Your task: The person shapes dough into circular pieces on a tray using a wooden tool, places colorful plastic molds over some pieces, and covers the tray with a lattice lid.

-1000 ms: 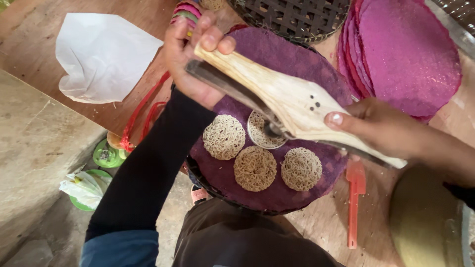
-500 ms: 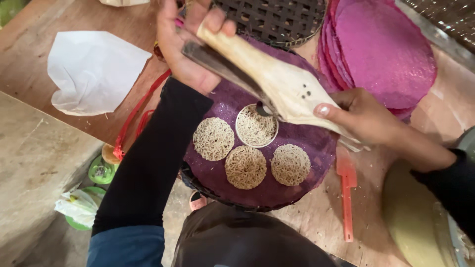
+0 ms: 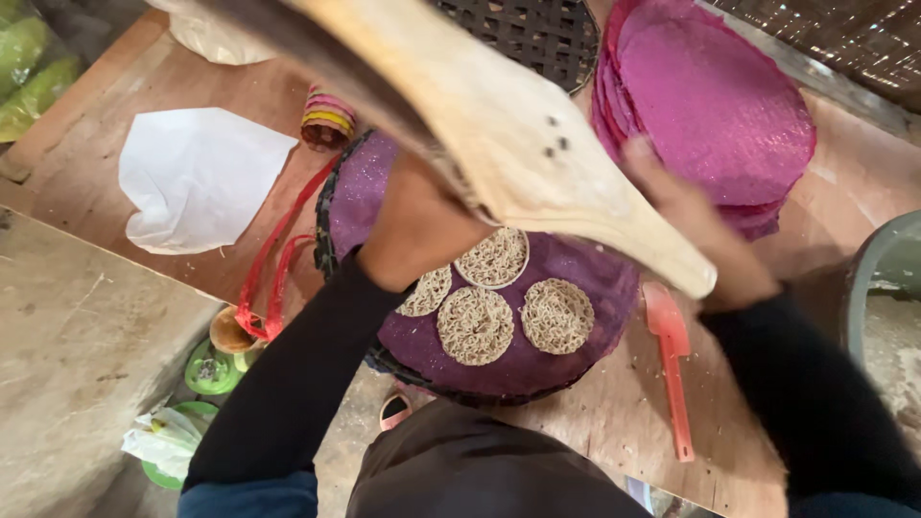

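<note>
Both hands, left hand point(image 3: 422, 225) and right hand point(image 3: 696, 230), grip the pale wooden perforated paddle-shaped press point(image 3: 523, 144), running upper-left to lower-right, above the brown wooden table point(image 3: 767, 384).

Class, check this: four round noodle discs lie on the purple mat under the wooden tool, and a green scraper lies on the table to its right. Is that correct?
Not quite. The scraper is red, not green, as the head view shows. Four noodle discs do lie on the purple mat beneath the wooden tool.
</note>
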